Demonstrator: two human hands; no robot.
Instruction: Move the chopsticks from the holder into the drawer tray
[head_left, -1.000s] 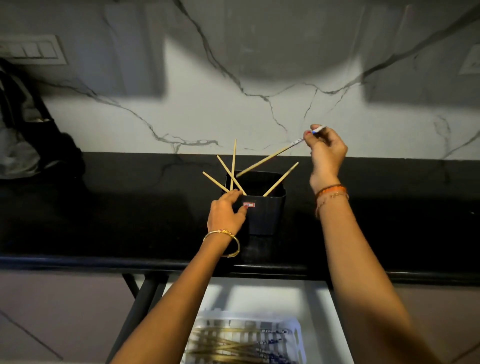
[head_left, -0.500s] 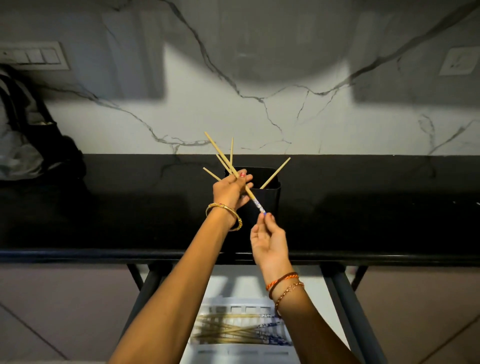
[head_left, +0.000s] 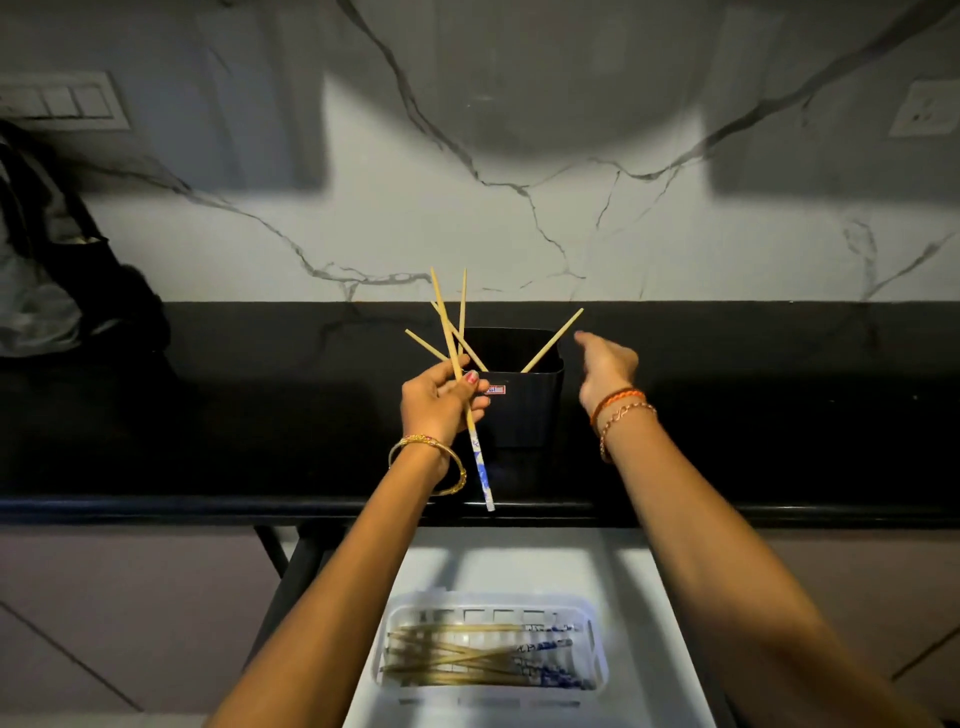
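The left hand (head_left: 441, 397) clamps its grip on one chopstick (head_left: 470, 426) near the middle, patterned end hanging toward 6 o'clock. The right hand (head_left: 605, 364), fingers apart and holding nothing, reaches at 3 o'clock of the holder (head_left: 511, 405) toward a leaning chopstick (head_left: 553, 340). These sticks look light, stiff and smooth (probably slippery), so I would pinch mid-length. Others lie in the drawer tray (head_left: 597, 670) below the surface (head_left: 208, 431).

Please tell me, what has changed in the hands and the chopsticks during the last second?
The right hand passed the blue-tipped chopstick to the left hand, which left the holder and now grips it. The right hand, empty, reaches back toward the holder. The other chopsticks stayed in the holder, and the drawer tray is unchanged.
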